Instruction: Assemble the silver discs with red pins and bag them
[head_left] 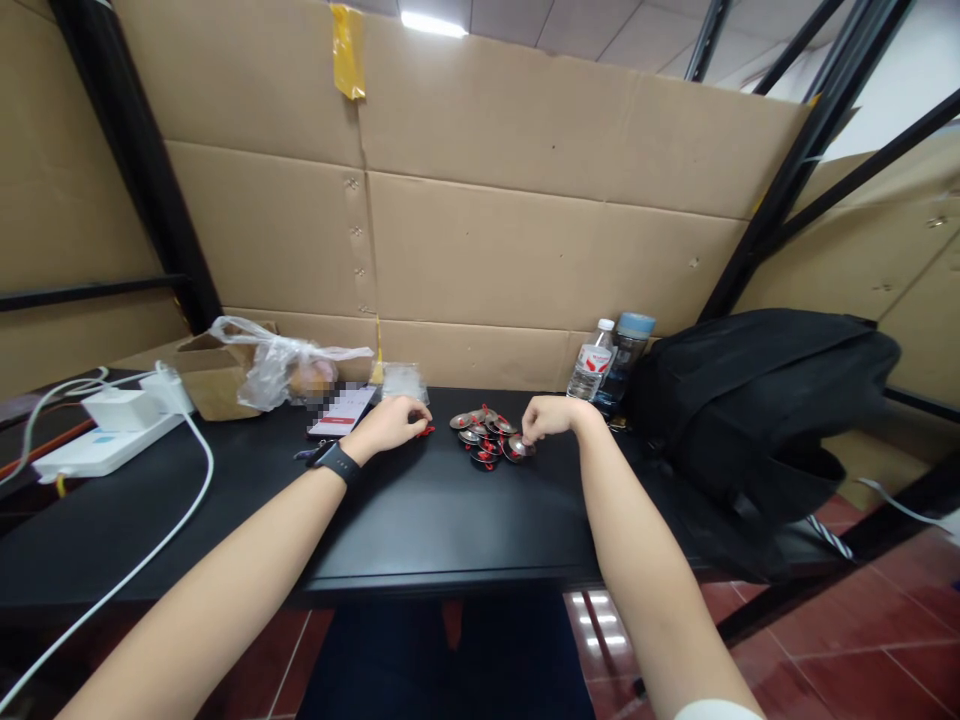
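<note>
R hand [553, 415] is at the right edge of the disc pile [487, 432], fingers bent down w/ tips on the rightmost disc [517, 448]; can't tell if they're clamped on it or just touching. L hand [390, 424] is on the other side of the pile, a bit apart from it, thumb & fingers curled in close to a red bit [428, 431]; can't tell if it's gripped. The pile sits btwn the hands, approx. mid-desk: silvery, domed discs w/ red cords, overlapping one another. L wrist has a dark watch [336, 462]. Just beyond that wrist is a phone [341, 412], screen lit & partly pixelated; a clear packet [405, 382] lies behind L hand. Farther left: knotted plastic bag [281, 370] by an open box [214, 375], then a white power strip [112, 445] w/ charger [124, 410] & cable [196, 505]. Beyond R hand, a water bottle [591, 365] stands upright nr a blue-capped flask [628, 355], w/ a black backpack [757, 410] to their right. All on a black desk [450, 530], cardboard [480, 240] behind, red tile floor [847, 630] below.
</note>
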